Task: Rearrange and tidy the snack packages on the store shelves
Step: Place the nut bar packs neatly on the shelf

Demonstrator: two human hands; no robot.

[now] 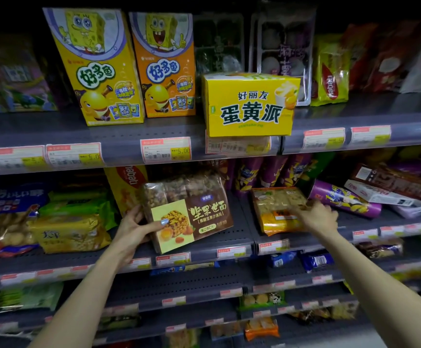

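A brown nut-snack package (199,212) stands tilted on the middle shelf (229,237). My left hand (134,227) grips its left edge, thumb across the yellow front panel. To its right lies an orange-and-clear snack package (274,209); my right hand (317,217) reaches over its right end, fingers curled on it, though blur hides the exact grip. A purple tube (345,199) lies on its side just beyond that hand.
The upper shelf holds two tall yellow cartoon boxes (98,69), (166,66) and a yellow pie box (249,106) overhanging the edge. Yellow and green bags (68,229) crowd the middle shelf's left; flat boxes (390,189) are piled at right. Lower shelves carry small packs.
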